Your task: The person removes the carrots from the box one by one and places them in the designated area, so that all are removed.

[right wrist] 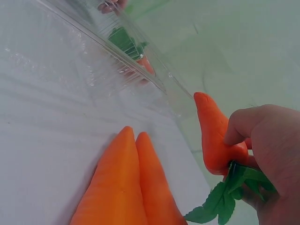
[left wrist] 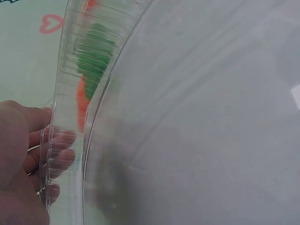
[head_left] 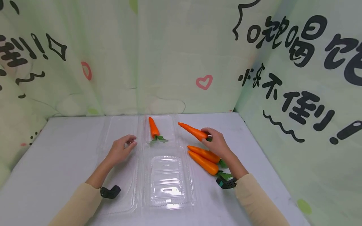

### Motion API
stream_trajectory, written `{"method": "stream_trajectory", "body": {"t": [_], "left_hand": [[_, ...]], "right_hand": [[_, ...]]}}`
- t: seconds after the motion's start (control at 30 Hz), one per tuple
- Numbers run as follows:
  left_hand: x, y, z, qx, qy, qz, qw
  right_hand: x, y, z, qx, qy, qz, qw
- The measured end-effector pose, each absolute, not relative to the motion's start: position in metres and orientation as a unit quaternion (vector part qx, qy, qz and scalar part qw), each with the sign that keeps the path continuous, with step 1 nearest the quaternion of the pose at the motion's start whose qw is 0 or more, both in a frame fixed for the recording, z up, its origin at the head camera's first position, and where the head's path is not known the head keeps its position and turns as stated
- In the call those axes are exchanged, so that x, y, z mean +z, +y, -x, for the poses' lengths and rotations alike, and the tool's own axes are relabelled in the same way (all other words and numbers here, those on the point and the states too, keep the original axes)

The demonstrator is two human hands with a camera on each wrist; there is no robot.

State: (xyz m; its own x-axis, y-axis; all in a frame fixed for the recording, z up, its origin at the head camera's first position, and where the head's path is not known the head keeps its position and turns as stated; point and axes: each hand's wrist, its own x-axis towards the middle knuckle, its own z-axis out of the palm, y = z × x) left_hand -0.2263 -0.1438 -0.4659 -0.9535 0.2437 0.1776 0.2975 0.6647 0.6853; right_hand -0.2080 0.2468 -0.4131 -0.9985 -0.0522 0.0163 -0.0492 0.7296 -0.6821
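- Two tan sleeves (head_left: pixel 85 201) nearest, dark wrist cameras (head_left: pixel 110 192) strapped on just past the cuffs
- Next, a ribbed clear plastic section (head_left: pixel 167 179) near the middle, wide smooth clear panel (head_left: pixel 121 191) to its left
- Pair of carrots (head_left: pixel 202 162) on the right, snug side by side, tips aimed far-left, leafy ends near-right, probably for easy grabbing
- Left hand (head_left: pixel 120 150) by a clear rim (left wrist: pixel 70 103), fingers bent, some visible through the plastic; maybe for steadying, but pinch or light touch? Can't tell
- Right hand (head_left: pixel 215 142) pinching the held carrot (head_left: pixel 192 130) by its thick leafy end, thumb against fingers, off the table; likely gripped there for control, leaving the thin end free
- Farther out, another carrot (head_left: pixel 153 127) in the far clear compartment (head_left: pixel 168 127), tip far, leaves near, presumably laid to fit the hollow
- Smooth pale table (head_left: pixel 70 141) under everything, then light green curtain (head_left: pixel 169 56) all round, pink heart (head_left: pixel 208 84), chunky black lettering (head_left: pixel 324 120) on the right
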Motion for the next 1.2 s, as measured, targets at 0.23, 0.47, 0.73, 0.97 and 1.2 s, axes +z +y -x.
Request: {"method": "stream_trajectory", "body": {"t": [0.23, 0.47, 0.73, 0.97, 1.2], "left_hand": [[-0.462, -0.14, 0.227, -0.379, -0.914, 0.144, 0.027], [-0.461, -0.139, 0.227, -0.377, -0.916, 0.137, 0.024], [-0.461, -0.138, 0.228, -0.381, -0.913, 0.144, 0.025], [-0.461, -0.136, 0.227, -0.381, -0.914, 0.139, 0.021], [-0.461, -0.135, 0.228, -0.377, -0.916, 0.132, 0.024]], "right_hand": [[-0.411, 0.257, 0.201, -0.367, 0.93, 0.029, -0.004], [-0.413, 0.264, 0.198, -0.363, 0.931, 0.027, -0.01], [-0.419, 0.273, 0.194, -0.355, 0.935, 0.02, -0.001], [-0.422, 0.28, 0.192, -0.355, 0.935, 0.024, -0.006], [-0.426, 0.288, 0.194, -0.343, 0.939, 0.027, -0.005]]}}
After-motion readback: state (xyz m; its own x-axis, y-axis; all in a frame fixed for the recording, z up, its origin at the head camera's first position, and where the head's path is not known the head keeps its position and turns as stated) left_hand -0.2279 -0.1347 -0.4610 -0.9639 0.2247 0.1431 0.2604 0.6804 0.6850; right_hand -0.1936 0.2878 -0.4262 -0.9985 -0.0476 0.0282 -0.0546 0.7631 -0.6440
